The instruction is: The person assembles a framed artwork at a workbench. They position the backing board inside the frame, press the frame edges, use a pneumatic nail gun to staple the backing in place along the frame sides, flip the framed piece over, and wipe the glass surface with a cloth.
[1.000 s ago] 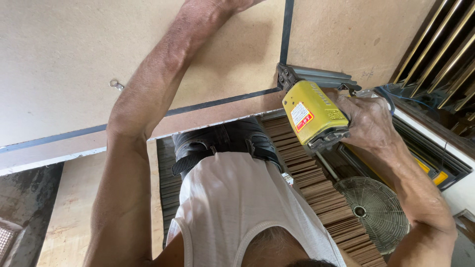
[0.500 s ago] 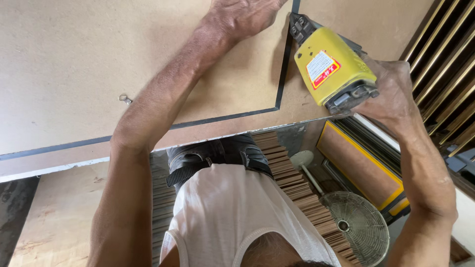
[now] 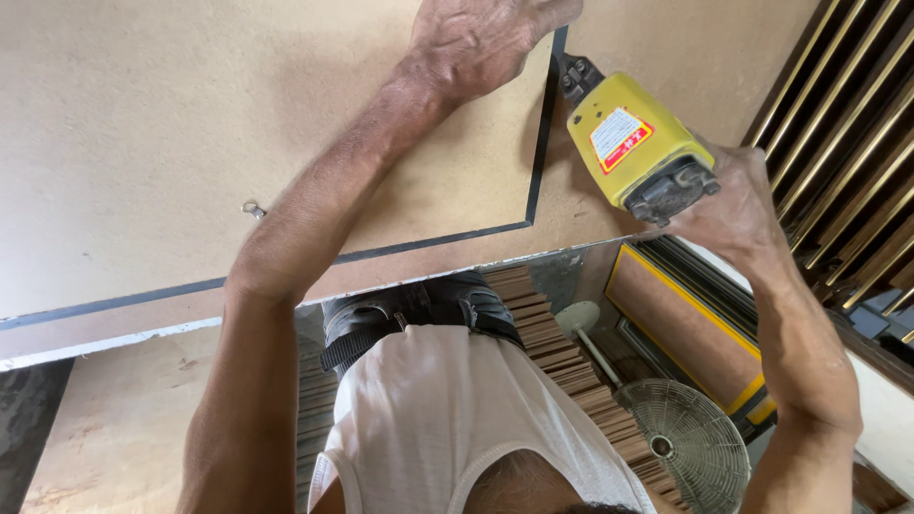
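My right hand [image 3: 728, 205] grips a yellow pneumatic staple gun [image 3: 633, 143] whose black nose touches the dark frame strip [image 3: 543, 124] on a tan backing board [image 3: 152, 124]. My left hand [image 3: 481, 33] presses flat on the board at the top, just left of that strip, fingers closed together. The gun's nose sits near the right vertical edge of the framed panel, above its lower right corner.
A small metal hanger ring [image 3: 253, 209] is fixed to the board at the left. Below the board's edge lie stacked wood strips [image 3: 571, 366], a pedestal fan [image 3: 690, 447] and a yellow-edged framed panel [image 3: 690, 333]. Gold-lined moulding lengths [image 3: 847, 133] lean at the right.
The staple gun has moved up from the lower right corner along the right side of the dark strip. My left hand has stayed pressed at the top of the board.
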